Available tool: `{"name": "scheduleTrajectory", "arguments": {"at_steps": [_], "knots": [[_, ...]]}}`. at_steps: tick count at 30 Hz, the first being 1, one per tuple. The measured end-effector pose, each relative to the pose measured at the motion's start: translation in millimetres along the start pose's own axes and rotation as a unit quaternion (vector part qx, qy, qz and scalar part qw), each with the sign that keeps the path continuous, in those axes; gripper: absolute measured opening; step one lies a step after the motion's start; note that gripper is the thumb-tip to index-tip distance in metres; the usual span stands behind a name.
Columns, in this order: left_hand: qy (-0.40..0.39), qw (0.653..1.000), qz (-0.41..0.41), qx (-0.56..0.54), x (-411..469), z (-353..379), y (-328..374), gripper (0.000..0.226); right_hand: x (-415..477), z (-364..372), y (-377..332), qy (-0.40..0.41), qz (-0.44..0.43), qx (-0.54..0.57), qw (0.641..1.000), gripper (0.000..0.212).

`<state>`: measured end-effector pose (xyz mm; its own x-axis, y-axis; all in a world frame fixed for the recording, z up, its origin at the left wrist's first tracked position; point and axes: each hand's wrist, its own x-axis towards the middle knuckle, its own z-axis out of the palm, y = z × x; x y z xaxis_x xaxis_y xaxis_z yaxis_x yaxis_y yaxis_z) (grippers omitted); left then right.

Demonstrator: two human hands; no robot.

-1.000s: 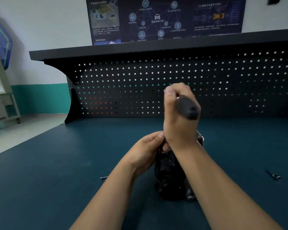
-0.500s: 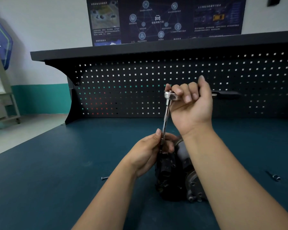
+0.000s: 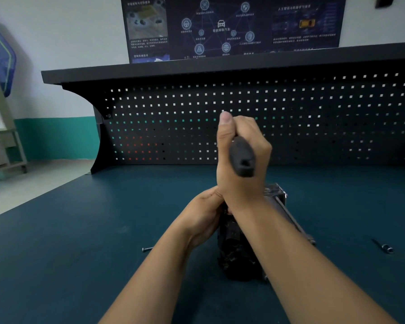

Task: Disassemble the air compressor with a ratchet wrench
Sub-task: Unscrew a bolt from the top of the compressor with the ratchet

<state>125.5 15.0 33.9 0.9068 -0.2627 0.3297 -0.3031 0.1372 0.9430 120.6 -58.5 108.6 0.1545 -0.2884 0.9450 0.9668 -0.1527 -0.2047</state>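
A dark air compressor (image 3: 234, 251) lies on the blue bench top, its metal end (image 3: 275, 192) pointing away from me. My right hand (image 3: 241, 160) grips the black handle of the ratchet wrench (image 3: 242, 157), whose butt end points toward me above the compressor. The wrench's head and extension bar are hidden behind that hand. My left hand (image 3: 205, 215) is curled against the compressor's upper left side, at the spot where the extension bar stood; what its fingers hold is hidden.
A loose screw (image 3: 147, 249) lies on the bench left of the compressor. A bolt with a dark shank (image 3: 384, 247) lies to the right. A black pegboard (image 3: 313, 118) with a shelf closes off the back of the bench. The bench's left edge drops to the floor.
My right hand has swung the wrench handle from pointing right back round toward me, as it was one second ago. The left hand and compressor have stayed put.
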Motion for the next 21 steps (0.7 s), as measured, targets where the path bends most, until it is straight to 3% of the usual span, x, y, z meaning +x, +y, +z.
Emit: {"name": "scheduleTrajectory", "arguments": {"at_steps": [2,6,8,11,13,15,16,19,21], "knots": [[-0.007,1.0,0.003,-0.008,-0.2,-0.1,-0.1,0.031,2.4,1.4,-0.4,0.027,0.118,0.127,0.985,0.045],[-0.016,0.999,0.003,-0.039,0.7,1.4,-3.1,0.039,17.6,-5.6,13.2,0.082,0.265,0.31,0.91,0.053],[-0.023,0.998,0.008,-0.052,1.6,-0.3,-4.1,0.038,25.1,-11.1,20.5,0.109,0.331,0.395,0.85,0.052],[-0.031,0.998,0.02,-0.041,2.2,-0.4,-4.7,0.03,32.5,-21.9,29.3,0.141,0.419,0.528,0.725,0.054],[-0.03,0.999,0.025,-0.037,2.2,0.7,-4.0,0.025,33.7,-27.9,33.5,0.131,0.437,0.553,0.697,0.059],[-0.025,0.999,0.027,-0.038,2.4,2.4,-2.7,0.023,32.1,-28.8,32.8,0.111,0.427,0.534,0.722,0.059],[-0.02,0.999,0.026,-0.038,2.7,3.3,-2.2,0.023,30.5,-26.8,31.1,0.103,0.41,0.501,0.755,0.057],[0.003,1.0,0.019,-0.016,4.3,6.0,-2.0,0.027,20.0,-17.4,24.7,0.078,0.279,0.249,0.924,0.05],[0.011,1.0,0.013,0.016,4.3,7.1,-1.5,0.033,10.9,-11.3,20.5,0.049,0.127,0.035,0.99,0.044]]}}
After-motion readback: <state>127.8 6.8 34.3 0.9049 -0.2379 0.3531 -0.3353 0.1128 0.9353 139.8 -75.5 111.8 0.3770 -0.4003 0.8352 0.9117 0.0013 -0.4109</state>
